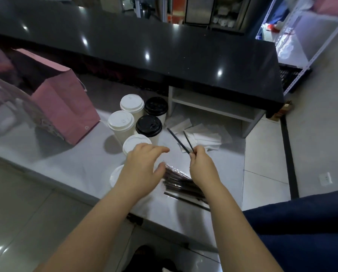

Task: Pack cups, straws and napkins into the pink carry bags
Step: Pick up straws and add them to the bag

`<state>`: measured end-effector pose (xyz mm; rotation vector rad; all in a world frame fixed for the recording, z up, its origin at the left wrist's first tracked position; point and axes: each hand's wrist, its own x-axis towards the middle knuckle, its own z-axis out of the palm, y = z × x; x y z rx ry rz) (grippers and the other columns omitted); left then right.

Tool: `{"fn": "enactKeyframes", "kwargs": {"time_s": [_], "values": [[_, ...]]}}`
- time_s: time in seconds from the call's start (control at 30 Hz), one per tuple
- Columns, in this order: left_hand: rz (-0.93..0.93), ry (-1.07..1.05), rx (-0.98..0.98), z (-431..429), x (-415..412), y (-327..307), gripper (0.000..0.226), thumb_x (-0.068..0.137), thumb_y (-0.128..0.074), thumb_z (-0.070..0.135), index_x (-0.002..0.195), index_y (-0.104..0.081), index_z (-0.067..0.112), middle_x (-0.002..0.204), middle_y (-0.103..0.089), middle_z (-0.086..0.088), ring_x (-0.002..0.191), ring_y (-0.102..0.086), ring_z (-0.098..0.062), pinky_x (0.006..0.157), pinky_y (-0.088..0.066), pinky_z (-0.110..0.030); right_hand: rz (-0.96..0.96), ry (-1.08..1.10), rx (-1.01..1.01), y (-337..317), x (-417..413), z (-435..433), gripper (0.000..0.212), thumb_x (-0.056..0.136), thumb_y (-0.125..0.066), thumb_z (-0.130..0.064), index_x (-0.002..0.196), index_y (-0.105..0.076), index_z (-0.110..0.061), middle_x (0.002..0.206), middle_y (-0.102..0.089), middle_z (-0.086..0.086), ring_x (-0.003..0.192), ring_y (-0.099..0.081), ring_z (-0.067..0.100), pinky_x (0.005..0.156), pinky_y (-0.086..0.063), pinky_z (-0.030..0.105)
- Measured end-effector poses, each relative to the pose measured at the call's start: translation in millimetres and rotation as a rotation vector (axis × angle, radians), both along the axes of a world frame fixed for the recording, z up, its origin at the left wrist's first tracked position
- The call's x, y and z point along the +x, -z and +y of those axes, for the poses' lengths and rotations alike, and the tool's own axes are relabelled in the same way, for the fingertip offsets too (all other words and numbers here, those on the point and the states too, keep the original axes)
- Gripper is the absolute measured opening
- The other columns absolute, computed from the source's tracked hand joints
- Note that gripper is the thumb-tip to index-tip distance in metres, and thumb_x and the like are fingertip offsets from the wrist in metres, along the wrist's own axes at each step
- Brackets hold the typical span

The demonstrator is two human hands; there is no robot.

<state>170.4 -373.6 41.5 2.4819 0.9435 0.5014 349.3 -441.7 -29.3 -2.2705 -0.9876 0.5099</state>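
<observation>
While the right hand (202, 165) pinches two straws (179, 141), they point far-left

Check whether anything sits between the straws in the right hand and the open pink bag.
Yes. The lidded cups stand on the counter between the straws, pinched in the right hand, and the pink bag at left; the left hand hovers there too. A path above them looks clear.
</observation>
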Motion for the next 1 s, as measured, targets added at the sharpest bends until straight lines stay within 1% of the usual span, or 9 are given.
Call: {"fn": "enactKeyframes", "kwargs": {"time_s": [0.1,0.27,0.37,0.47,0.57,0.73,0.83,0.93,1.0], "values": [[-0.023,-0.099,0.021,21.5,-18.7,-10.4,0.035,0.084,-0.066,0.018,0.119,-0.065,0.024,0.117,-0.064,0.006,0.116,-0.048,-0.022,0.097,-0.037,-0.037,0.265,-0.051,0.149,-16.6,-19.2,21.4,0.011,0.102,-0.037,-0.026,0.091,-0.042,-0.027,0.079,-0.056,0.001,0.067,-0.051,0.018,0.057,-0.040,0.031],[0.004,-0.242,0.025,47.8,-75.9,-15.9,0.034,0.086,-0.064,0.022,0.119,-0.064,0.027,0.119,-0.062,0.009,0.120,-0.046,-0.021,0.099,-0.037,-0.039,0.483,-0.166,0.300,-44.7,-67.5,60.2,0.008,0.097,-0.052,-0.030,0.090,-0.056,-0.030,0.066,-0.056,-0.014,0.055,-0.049,0.002,0.055,-0.038,0.020],[-0.018,-0.296,0.058,67.4,-119.6,-17.5,0.033,0.087,-0.065,0.020,0.119,-0.065,0.025,0.118,-0.064,0.008,0.116,-0.049,-0.020,0.095,-0.036,-0.035,0.657,-0.268,0.324,-60.5,-106.2,86.8,0.012,0.098,-0.051,-0.021,0.093,-0.061,-0.018,0.056,-0.050,-0.007,0.048,-0.043,0.010,0.044,-0.035,0.022],[-0.030,-0.358,0.091,95.7,-168.2,-20.3,0.031,0.088,-0.064,0.023,0.119,-0.065,0.024,0.117,-0.065,0.008,0.115,-0.050,-0.021,0.095,-0.038,-0.035,0.743,-0.330,0.343,-76.6,-152.3,116.1,0.014,0.100,-0.048,-0.011,0.100,-0.062,-0.011,0.062,-0.057,0.003,0.049,-0.051,0.015,0.047,-0.044,0.028],[-0.023,-0.370,0.119,131.5,-215.6,-25.0,0.030,0.086,-0.064,0.023,0.117,-0.066,0.024,0.115,-0.065,0.008,0.113,-0.051,-0.021,0.094,-0.041,-0.036,0.772,-0.376,0.351,-90.5,-200.3,149.0,0.017,0.100,-0.044,-0.004,0.104,-0.061,-0.008,0.067,-0.063,0.003,0.053,-0.056,0.016,0.051,-0.046,0.026],[-0.053,-0.332,0.151,202.7,-290.4,-39.4,0.031,0.086,-0.065,0.023,0.117,-0.066,0.025,0.114,-0.065,0.007,0.112,-0.051,-0.022,0.094,-0.043,-0.042,0.827,-0.305,0.409,-112.7,-280.0,210.7,0.018,0.101,-0.046,-0.013,0.107,-0.062,-0.005,0.062,-0.052,0.002,0.047,-0.043,0.011,0.045,-0.034,0.022],[-0.094,-0.305,0.164,246.0,-320.1,-47.4,0.033,0.085,-0.064,0.021,0.118,-0.064,0.024,0.115,-0.064,0.008,0.113,-0.050,-0.020,0.093,-0.043,-0.043,0.760,-0.206,0.464,-122.3,-315.8,240.6,0.020,0.101,-0.048,-0.022,0.101,-0.067,-0.015,0.060,-0.056,-0.006,0.052,-0.052,0.008,0.047,-0.044,0.020],[-0.121,-0.266,0.170,283.8,-332.0,-53.2,0.032,0.085,-0.064,0.022,0.117,-0.064,0.025,0.114,-0.064,0.009,0.111,-0.051,-0.019,0.094,-0.043,-0.043,0.705,-0.140,0.478,-130.7,-332.4,262.3,0.021,0.101,-0.048,-0.024,0.100,-0.068,-0.019,0.074,-0.062,0.004,0.068,-0.060,0.019,0.062,-0.057,0.030],[-0.139,-0.230,0.167,306.9,-331.5,-56.6,0.032,0.085,-0.064,0.022,0.117,-0.065,0.024,0.114,-0.064,0.008,0.111,-0.052,-0.021,0.095,-0.042,-0.043,0.665,-0.136,0.490,-140.2,-333.2,277.8,0.021,0.100,-0.047,-0.022,0.098,-0.069,-0.023,0.080,-0.068,-0.001,0.075,-0.066,0.016,0.064,-0.060,0.029]]}}
